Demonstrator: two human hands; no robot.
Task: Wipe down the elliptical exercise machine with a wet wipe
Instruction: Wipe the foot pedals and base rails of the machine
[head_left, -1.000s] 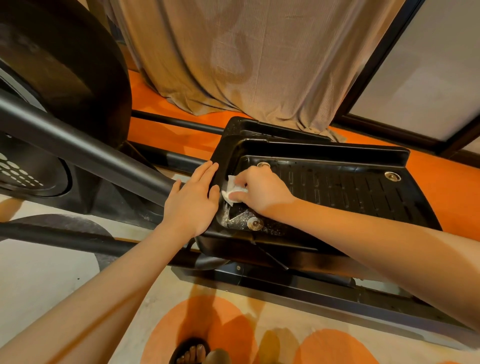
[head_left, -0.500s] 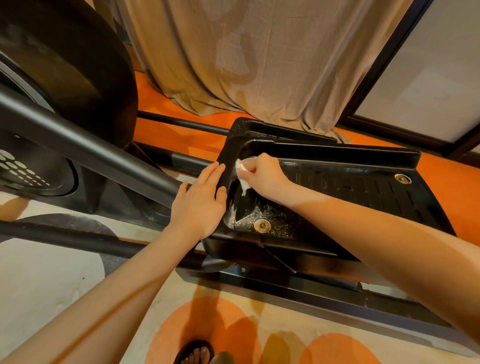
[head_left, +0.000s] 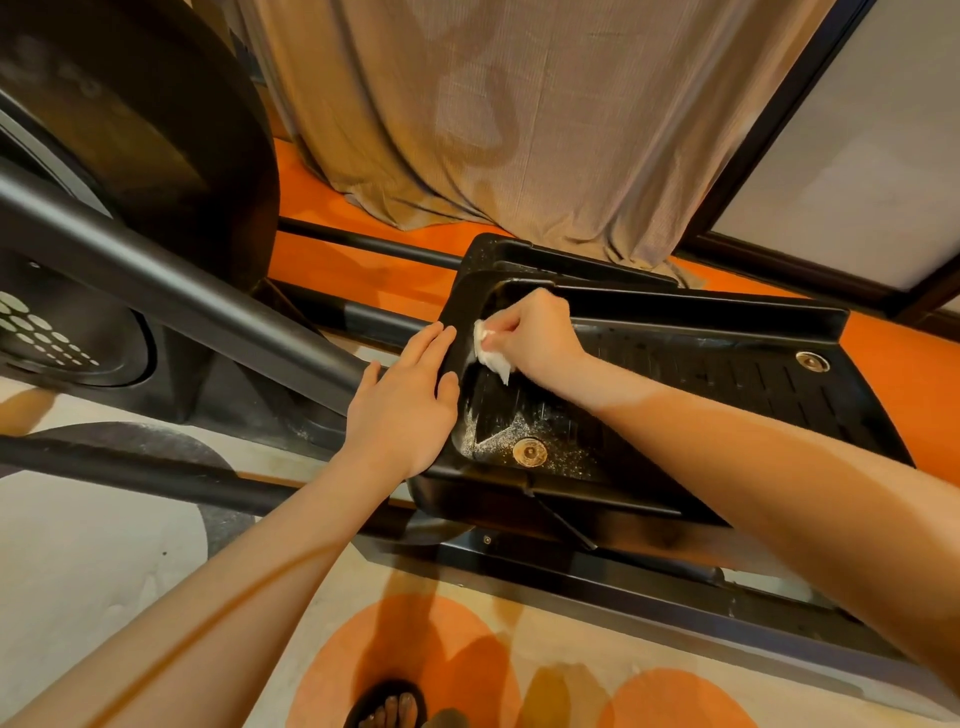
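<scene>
White wipe (head_left: 491, 353) pinched in right hand (head_left: 535, 335) scrubs the pedal (head_left: 727, 374) corner, left hand (head_left: 408, 402) flat bracing; dusty bolt (head_left: 530, 451) patch looks next.

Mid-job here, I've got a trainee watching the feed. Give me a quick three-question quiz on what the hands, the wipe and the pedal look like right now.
1. True or false: the left hand rests flat with straight fingers on the front rim of the foot pedal.
2. Which hand pinches the white wet wipe? A) left B) right C) neither
3. Fill in: pale dusty specks remain around the round metal ___ near the pedal's front corner.

Key
1. True.
2. B: the right hand pinches it against the pedal's front inner wall.
3. Bolt.
</scene>
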